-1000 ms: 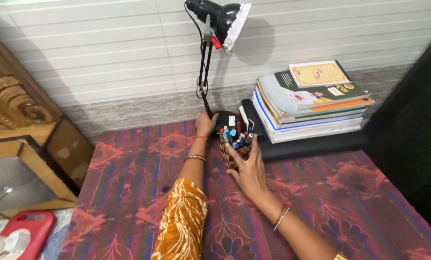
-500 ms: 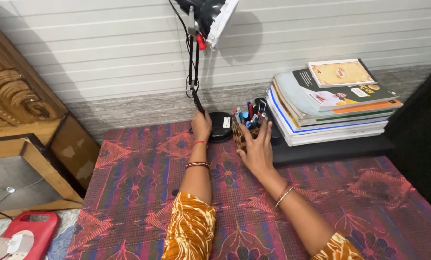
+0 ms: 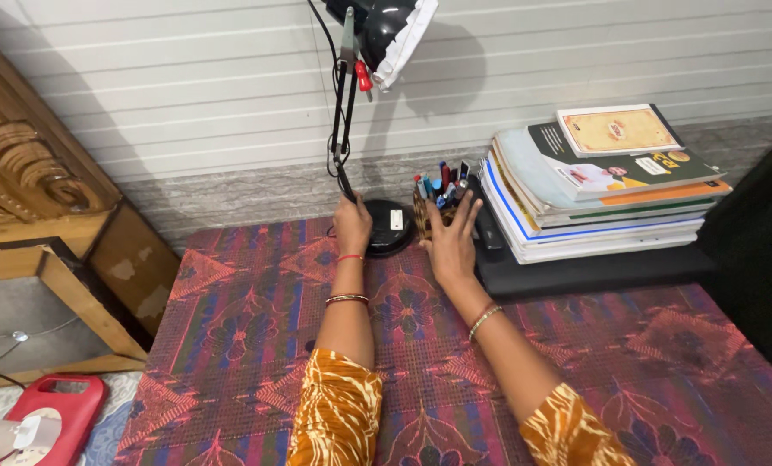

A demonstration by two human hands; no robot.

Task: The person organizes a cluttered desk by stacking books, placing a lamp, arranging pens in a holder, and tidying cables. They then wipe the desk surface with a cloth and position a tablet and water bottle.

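My left hand (image 3: 352,226) is closed around the foot of a black desk lamp's stem, next to its round base (image 3: 392,228). The lamp head (image 3: 377,26), with white cloth on it, hangs high above. My right hand (image 3: 451,242) is flat with its fingers spread against the near side of a brown pen holder (image 3: 426,214) filled with several pens. The holder stands between the lamp base and a stack of books (image 3: 601,185). Both arms stretch over a patterned red and purple cloth (image 3: 248,319).
The books lie on a flat black slab (image 3: 593,272) at the back right. A carved wooden cabinet (image 3: 32,216) stands at the left. A red object (image 3: 53,410) lies on the floor at the lower left. A panelled wall runs behind.
Both arms have reached farther toward the wall. The pen holder has moved back beside the lamp base and books. My right hand's fingers have spread out.
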